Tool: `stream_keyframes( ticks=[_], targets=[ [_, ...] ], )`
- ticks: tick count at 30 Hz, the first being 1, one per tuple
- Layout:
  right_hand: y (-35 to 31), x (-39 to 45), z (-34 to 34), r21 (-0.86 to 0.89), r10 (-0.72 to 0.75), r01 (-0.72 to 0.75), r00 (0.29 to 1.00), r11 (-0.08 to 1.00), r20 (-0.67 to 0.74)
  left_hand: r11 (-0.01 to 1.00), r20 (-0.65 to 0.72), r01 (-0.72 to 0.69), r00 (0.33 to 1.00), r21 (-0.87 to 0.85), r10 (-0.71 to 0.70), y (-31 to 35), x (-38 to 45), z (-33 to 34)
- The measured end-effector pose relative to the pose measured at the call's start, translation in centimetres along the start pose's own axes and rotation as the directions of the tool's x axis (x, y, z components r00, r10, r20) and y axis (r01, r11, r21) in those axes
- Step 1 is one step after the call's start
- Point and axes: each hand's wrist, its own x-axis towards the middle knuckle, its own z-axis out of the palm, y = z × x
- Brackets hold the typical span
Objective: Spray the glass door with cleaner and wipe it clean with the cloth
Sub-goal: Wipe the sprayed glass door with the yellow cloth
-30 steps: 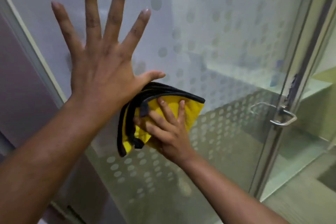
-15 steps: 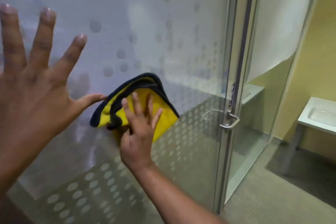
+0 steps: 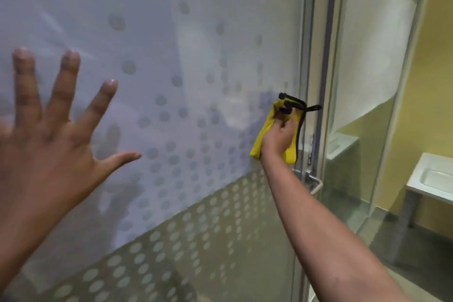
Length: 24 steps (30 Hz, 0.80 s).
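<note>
The frosted glass door (image 3: 186, 61) with grey dots fills most of the view. My left hand (image 3: 49, 140) rests flat against the glass at the left, fingers spread wide, holding nothing. My right hand (image 3: 279, 137) is stretched out to the door's right edge and presses a yellow cloth with black trim (image 3: 291, 152) onto the glass, just above the metal door handle (image 3: 315, 182). The cloth is bunched under my fingers. No spray bottle is in view.
The door's metal frame (image 3: 323, 81) runs vertically just right of the cloth. Behind a clear glass panel stand a white table with a sink (image 3: 434, 176) and a yellow wall (image 3: 426, 81). Grey floor shows at the lower right.
My right hand has swept the cloth rightwards across the glass, from beside my left hand to the door's right edge near the handle. My left hand stays spread on the glass.
</note>
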Motion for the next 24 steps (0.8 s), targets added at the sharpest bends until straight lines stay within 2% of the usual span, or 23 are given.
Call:
stream_keyframes(
  ticks=[2,5,6,8,9,10,11,12,14,16,18,20,22,24],
  targets=[
    [-1.3,-1.2,0.3,0.032,-0.006,0.006,1.000,0.999,-0.002,0.988,0.000,-0.039,0.999,0.150,0.040,1.6,-0.9,-1.9],
    [-4.1,-9.0,0.7,0.076,-0.207,0.195,0.959,0.978,0.192,0.960,0.013,-0.001,1.000,0.280,-0.003,2.4,-1.0,-2.8],
    [-4.3,-11.9,0.2,0.100,-0.294,0.277,0.914,0.956,0.281,0.954,-0.007,-0.001,1.000,0.300,0.003,2.4,-0.9,-2.6],
    [-1.8,-16.4,-1.2,0.104,-0.437,0.443,0.765,0.890,0.473,0.946,-0.022,-0.004,1.000,0.326,0.012,2.3,-1.0,-2.3],
    [-0.3,-17.4,-2.0,0.098,-0.481,0.515,0.694,0.852,0.535,0.946,-0.018,-0.009,1.000,0.323,0.015,2.2,-1.1,-2.3],
    [0.8,-17.6,-2.8,0.080,-0.505,0.559,0.668,0.825,0.547,0.944,-0.022,-0.012,1.000,0.329,0.020,2.2,-1.1,-2.3],
    [2.2,-17.1,-3.3,0.054,-0.498,0.559,0.685,0.827,0.532,0.941,-0.020,-0.010,1.000,0.338,0.018,2.2,-1.1,-2.3],
    [2.7,-15.9,-3.8,0.024,-0.454,0.513,0.737,0.858,0.500,0.942,-0.020,-0.009,1.000,0.336,0.016,2.1,-1.1,-2.2],
    [2.4,-11.5,-3.7,0.016,-0.323,0.342,0.868,0.939,0.377,0.940,-0.026,-0.008,0.999,0.342,0.018,2.1,-1.1,-2.3],
    [3.6,-4.4,-2.7,-0.031,-0.171,0.187,0.946,0.982,0.275,0.933,-0.038,-0.007,0.999,0.360,0.022,2.1,-1.1,-2.1],
    [3.0,2.4,-1.0,-0.030,-0.049,0.059,0.965,0.998,0.259,0.934,-0.038,0.004,0.999,0.358,0.010,2.0,-1.1,-2.1],
    [1.3,7.8,1.2,0.018,-0.011,0.007,0.980,1.000,0.197,0.930,-0.040,0.005,0.999,0.368,0.011,2.1,-1.0,-2.1],
    [-1.9,12.0,4.1,0.021,-0.050,0.048,0.993,0.999,0.103,0.926,-0.044,0.002,0.999,0.377,0.015,2.1,-1.0,-1.9],
    [-8.9,11.4,5.4,0.000,-0.090,0.090,0.995,0.996,0.031,0.922,-0.050,0.002,0.999,0.387,0.019,2.0,-1.0,-1.8]
  ],
)
